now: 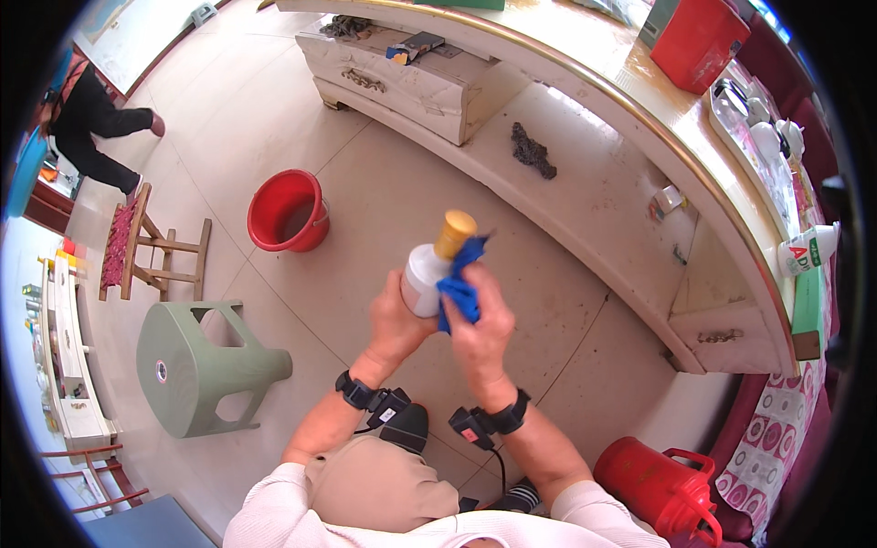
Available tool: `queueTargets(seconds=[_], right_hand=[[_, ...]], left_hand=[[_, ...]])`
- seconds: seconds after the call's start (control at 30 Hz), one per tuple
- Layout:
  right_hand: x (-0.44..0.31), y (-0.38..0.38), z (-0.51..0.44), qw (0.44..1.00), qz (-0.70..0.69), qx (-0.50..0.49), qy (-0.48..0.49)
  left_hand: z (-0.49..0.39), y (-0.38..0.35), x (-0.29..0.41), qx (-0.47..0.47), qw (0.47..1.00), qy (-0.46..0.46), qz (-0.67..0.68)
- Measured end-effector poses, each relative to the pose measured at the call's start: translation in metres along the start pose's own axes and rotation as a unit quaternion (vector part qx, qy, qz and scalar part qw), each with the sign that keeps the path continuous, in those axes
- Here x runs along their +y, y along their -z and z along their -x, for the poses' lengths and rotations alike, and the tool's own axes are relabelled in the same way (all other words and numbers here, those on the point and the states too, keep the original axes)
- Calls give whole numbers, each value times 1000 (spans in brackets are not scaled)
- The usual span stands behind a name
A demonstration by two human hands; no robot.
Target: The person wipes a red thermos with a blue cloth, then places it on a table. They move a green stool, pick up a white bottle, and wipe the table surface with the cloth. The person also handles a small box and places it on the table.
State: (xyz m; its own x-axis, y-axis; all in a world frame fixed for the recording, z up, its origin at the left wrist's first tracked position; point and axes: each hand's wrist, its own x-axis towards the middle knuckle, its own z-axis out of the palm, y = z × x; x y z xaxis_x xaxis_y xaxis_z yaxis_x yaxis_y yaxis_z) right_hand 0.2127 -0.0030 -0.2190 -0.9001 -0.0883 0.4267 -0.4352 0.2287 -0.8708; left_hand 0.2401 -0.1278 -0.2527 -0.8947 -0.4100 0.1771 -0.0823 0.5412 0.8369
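A white bottle (pixel 419 281) with a yellow cap (pixel 456 231) is tilted in front of me, above the tiled floor. My left hand (pixel 396 318) grips its lower body. In my right hand (pixel 483 318) is a bunched blue cloth (pixel 460 296), held against the bottle's side near the cap. The cloth and fingers cover part of the bottle, and its label is too blurred to make out. Both wrists carry black straps with small boxes.
Ahead, a low white cabinet (pixel 503 181) bears a dark rag (pixel 533 151). A red bucket (pixel 288 211), green plastic stool (pixel 181 370) and wooden stool (pixel 147 253) stand leftward. A red thermos (pixel 651 479) is at lower right. Another person (pixel 96 116) is at far left.
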Motion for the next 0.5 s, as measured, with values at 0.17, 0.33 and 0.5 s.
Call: queueTargets(seconds=[0.17,0.33,0.5], right_hand=[[-21,4,-5,985,-11,-16,171],[-13,-10,-51,920,264,-94,274],[0,-6,-29,890,347,-152,253]], left_hand=[[-11,0,-18,20,995,-51,-85],[-6,-7,-14,65,984,-133,-104],[5,-5,-13,-6,990,-70,-125]])
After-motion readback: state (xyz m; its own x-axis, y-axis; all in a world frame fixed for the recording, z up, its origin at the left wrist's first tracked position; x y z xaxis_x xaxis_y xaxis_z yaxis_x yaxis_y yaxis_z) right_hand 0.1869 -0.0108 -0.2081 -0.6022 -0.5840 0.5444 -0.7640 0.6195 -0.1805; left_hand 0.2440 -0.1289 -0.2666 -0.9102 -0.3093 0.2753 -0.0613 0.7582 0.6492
